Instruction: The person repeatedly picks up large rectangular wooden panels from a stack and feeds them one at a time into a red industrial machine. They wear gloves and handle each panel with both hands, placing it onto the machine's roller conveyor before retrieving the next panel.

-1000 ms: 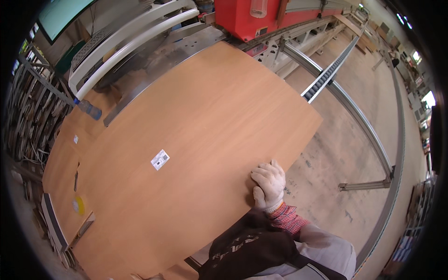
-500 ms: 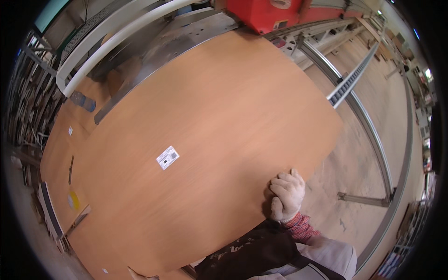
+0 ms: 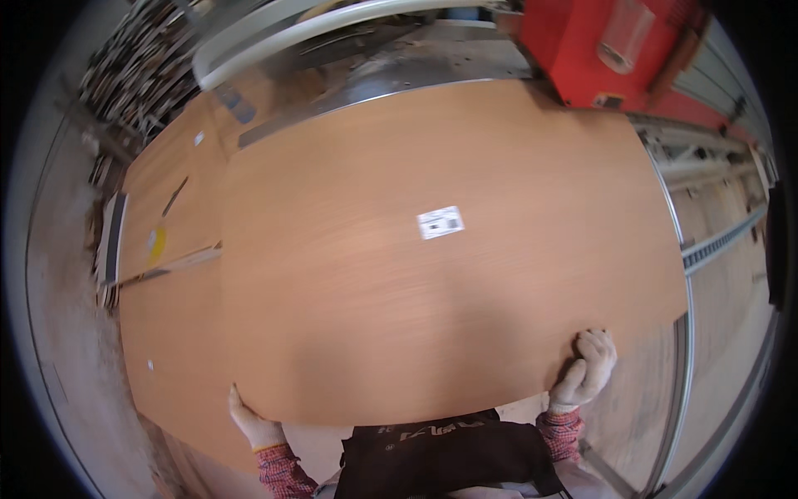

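A large wood-coloured board (image 3: 357, 249) with a white printed label (image 3: 440, 222) lies flat in front of me. Its near edge reaches my black apron (image 3: 440, 457). Both my hands wear pale work gloves. My left hand (image 3: 253, 422) grips the near left part of that edge, thumb on top and the other fingers hidden beneath. At the near right, my right hand (image 3: 588, 366) is closed over the edge, its bent fingers against the board.
Beyond the board stand a red machine housing (image 3: 598, 50) and a curved white rail (image 3: 332, 21). A metal roller track (image 3: 723, 241) juts out at right. On the left are a plastic bottle (image 3: 235, 106), a yellow tape roll (image 3: 156, 241) and wood strips (image 3: 179, 263).
My view has turned left, and my left hand now shows fully on the near edge. The board's right edge lies along the metal rail, where a gap showed before. My right hand keeps its hold.
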`<state>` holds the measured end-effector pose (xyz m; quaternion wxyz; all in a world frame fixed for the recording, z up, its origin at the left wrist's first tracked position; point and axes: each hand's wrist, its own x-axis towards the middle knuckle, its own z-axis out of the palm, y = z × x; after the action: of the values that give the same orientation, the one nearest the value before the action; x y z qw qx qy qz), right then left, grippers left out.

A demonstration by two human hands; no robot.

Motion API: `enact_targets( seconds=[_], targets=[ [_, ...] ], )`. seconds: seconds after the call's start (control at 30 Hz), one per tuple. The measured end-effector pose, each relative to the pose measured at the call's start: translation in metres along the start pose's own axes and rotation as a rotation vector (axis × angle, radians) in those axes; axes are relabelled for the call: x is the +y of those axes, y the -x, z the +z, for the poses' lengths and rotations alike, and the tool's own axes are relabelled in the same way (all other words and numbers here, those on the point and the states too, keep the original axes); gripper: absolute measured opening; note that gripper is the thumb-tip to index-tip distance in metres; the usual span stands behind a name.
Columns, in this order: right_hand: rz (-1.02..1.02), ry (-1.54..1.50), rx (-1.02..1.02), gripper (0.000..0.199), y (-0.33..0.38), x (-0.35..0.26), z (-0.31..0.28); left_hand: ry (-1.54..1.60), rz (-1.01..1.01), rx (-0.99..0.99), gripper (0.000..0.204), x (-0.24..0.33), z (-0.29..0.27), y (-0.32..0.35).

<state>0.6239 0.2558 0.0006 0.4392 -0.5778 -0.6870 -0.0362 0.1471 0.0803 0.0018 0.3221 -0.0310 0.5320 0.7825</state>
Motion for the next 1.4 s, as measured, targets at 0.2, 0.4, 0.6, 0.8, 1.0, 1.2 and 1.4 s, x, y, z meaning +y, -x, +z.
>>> enact_targets(
  seconds=[0.2, 0.4, 0.6, 0.8, 1.0, 1.2, 1.4],
  targets=[
    [0.034, -0.057, 0.106, 0.034, -0.007, 0.053, -0.007, 0.19, -0.126, 0.128, 0.047, -0.041, 0.032, 0.023],
    [-0.155, -0.103, 0.023, 0.035, -0.008, 0.022, -0.005, 0.232, -0.238, 0.102, 0.045, -0.08, 0.069, 0.067],
    [-0.255, -0.254, 0.006, 0.013, -0.004, -0.023, 0.009, 0.217, -0.461, -0.134, 0.042, -0.116, 0.091, 0.091],
    [-0.267, -0.316, -0.004, 0.015, 0.017, -0.06, 0.032, 0.089, -0.671, -0.277, 0.043, -0.141, 0.129, 0.126],
    [-0.288, -0.309, -0.025, 0.02, 0.033, -0.098, 0.046, 0.077, -0.776, -0.458, 0.044, -0.196, 0.134, 0.141],
    [-0.236, -0.148, -0.063, 0.02, 0.02, -0.077, 0.024, -0.276, -0.78, -0.966, 0.049, -0.239, 0.132, 0.148],
    [-0.201, -0.047, 0.114, 0.011, 0.004, -0.014, 0.02, -0.452, -1.011, -0.915, 0.054, -0.209, 0.153, 0.16]
  ],
)
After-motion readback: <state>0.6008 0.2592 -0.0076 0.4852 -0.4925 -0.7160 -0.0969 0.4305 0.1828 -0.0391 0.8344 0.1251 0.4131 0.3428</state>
